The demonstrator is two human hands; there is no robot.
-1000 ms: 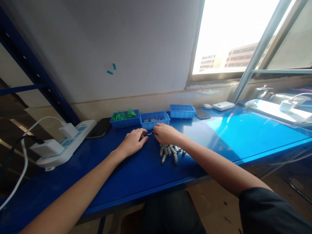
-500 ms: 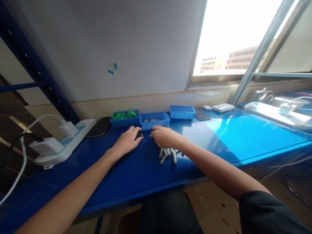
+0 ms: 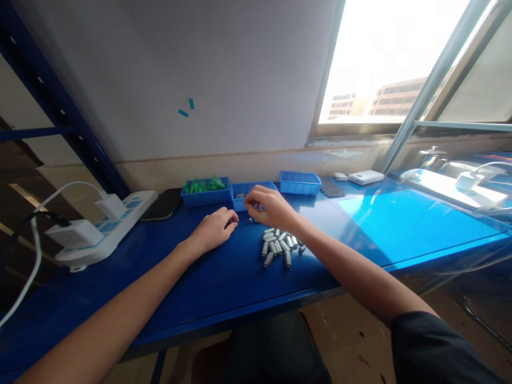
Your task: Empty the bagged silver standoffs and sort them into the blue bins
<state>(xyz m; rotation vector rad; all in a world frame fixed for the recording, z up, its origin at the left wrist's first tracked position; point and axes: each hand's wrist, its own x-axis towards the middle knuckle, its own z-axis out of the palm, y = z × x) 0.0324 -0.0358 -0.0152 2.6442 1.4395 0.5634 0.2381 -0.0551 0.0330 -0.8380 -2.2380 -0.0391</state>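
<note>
Low on the blue table, my left hand (image 3: 215, 228) has its fingers curled and its thumb close to the index finger. Anything between those fingertips is too small to make out. My right hand (image 3: 270, 207) is raised in front of the middle blue bin (image 3: 254, 188), partly hiding it, with fingertips pinched; what they hold, if anything, is hidden. Small grey pieces show inside this bin. A small dark piece (image 3: 250, 220) lies on the table below the right hand. Toward me lies a loose pile of short silver metal cylinders (image 3: 276, 246), several of them side by side.
A blue bin of green plastic packets (image 3: 206, 185) stands at left, and another blue bin (image 3: 299, 184) at right. A dark phone (image 3: 162, 205) and a white power strip (image 3: 116, 226) lie farther left. White devices (image 3: 365, 177) sit near the window.
My right hand has lifted off the table toward the middle bin, uncovering more of the metal cylinders. My left hand has shifted slightly right, its thumb and index finger closer together.
</note>
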